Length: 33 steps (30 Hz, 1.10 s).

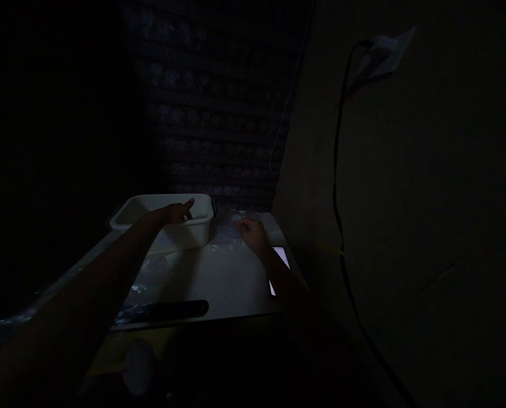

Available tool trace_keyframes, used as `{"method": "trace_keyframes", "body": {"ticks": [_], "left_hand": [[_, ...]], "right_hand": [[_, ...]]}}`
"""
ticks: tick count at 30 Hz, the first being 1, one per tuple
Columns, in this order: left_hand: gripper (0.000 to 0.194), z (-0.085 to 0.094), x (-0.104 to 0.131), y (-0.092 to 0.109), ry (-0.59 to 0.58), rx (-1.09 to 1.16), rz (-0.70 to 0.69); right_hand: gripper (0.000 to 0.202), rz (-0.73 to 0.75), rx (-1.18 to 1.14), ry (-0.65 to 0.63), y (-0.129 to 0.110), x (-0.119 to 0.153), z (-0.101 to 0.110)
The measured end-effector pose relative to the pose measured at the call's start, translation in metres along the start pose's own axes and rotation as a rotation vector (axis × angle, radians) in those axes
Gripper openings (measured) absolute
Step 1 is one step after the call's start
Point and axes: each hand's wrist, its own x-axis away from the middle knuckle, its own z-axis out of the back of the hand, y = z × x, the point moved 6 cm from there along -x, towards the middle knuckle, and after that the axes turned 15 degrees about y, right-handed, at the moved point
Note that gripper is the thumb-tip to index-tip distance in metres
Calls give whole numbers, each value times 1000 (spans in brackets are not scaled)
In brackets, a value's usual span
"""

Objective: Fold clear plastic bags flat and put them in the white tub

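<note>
In dim light, my left hand (177, 213) reaches over the near rim of a white plastic tub (188, 237). Its thumb is stretched out and stands apart from the fingers, which dip partly out of sight behind the rim. Right of the tub lies a crumpled clear plastic bag (226, 231). My right hand (253, 233) is closed at the bag's right side, with curled fingers that seem to pinch its edge. Darkness hides the fingertips and whatever is inside the tub.
A phone with a lit screen (281, 256) lies under my right forearm on the white table (231, 289). More clear plastic (146, 277) is spread at the left, near a dark slot by the front edge. A black cable (335, 170) hangs from a wall socket (384, 54).
</note>
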Motion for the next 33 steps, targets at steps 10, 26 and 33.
{"method": "trace_keyframes", "body": {"ticks": [10,26,33], "left_hand": [[36,87,61,39,740,-163,-186],[29,-41,146,37,65,-432,-695],[28,-35,140,33,70,-459,-619]], "right_hand": [[23,-92,360,-188,31,3,3],[34,129,734,-187,27,16,-31],[27,157,638,-230,6,4,-54]]}}
